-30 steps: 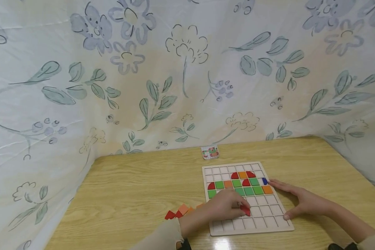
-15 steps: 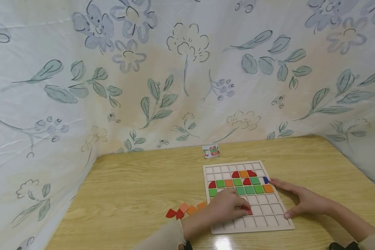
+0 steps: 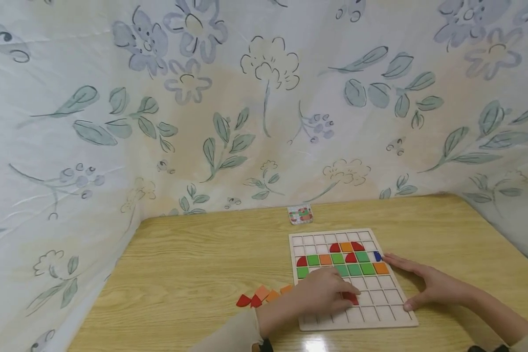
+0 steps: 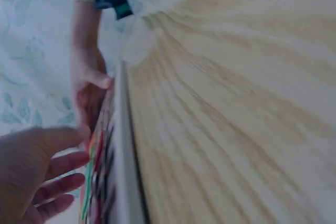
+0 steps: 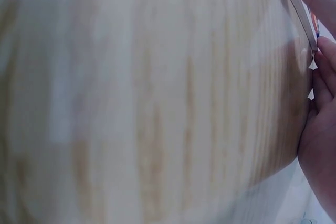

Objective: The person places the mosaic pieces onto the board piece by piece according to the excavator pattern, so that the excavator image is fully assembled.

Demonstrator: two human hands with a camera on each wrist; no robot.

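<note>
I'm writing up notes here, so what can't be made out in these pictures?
Head view: part of the board and of the red tile, covered by the left hand.
Head view: details on the card, too small.
Left wrist view: how the coloured tiles lie, blurred and nearly edge-on.
Right wrist view: part of the right hand, cut off by the picture's right edge.

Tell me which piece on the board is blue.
The blue piece is at the right end of the board's third row from the far edge, beside the right hand's fingertips; other pieces in view are red, orange or green.
</note>
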